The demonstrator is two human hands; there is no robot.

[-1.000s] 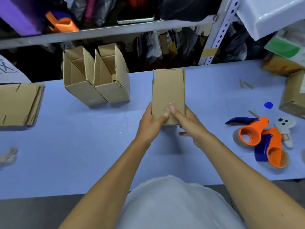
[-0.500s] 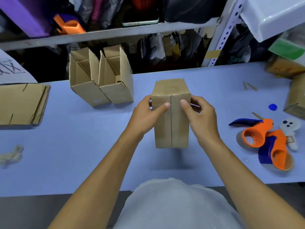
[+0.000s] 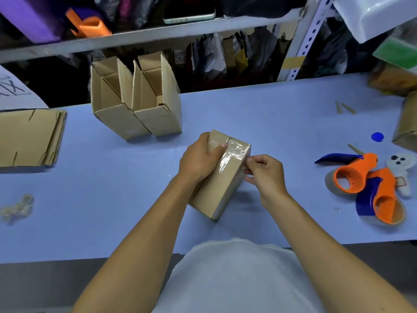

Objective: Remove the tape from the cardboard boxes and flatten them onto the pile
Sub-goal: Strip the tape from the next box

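A small taped cardboard box [image 3: 220, 186] lies tilted on the blue table [image 3: 112, 199], its taped end turned up and away from me. Clear tape [image 3: 230, 154] shines across that end and down one side. My left hand [image 3: 198, 161] grips the box's top left, thumb lying over the tape. My right hand [image 3: 264, 172] is at the box's right edge, fingers curled and pinching at the tape's edge there. A pile of flattened boxes [image 3: 29, 136] lies at the far left.
Two open upright boxes [image 3: 135, 102] stand behind the one I hold. Two orange-and-blue tape dispensers [image 3: 370, 186] lie at the right, with a blue cap [image 3: 377, 136] and another box [image 3: 406, 129] beyond. A wad of removed tape [image 3: 18, 206] sits at the left.
The box was turned over and laid down tilted, taped end now up. My right hand left the box's side and moved to pinch at the tape on the right edge.
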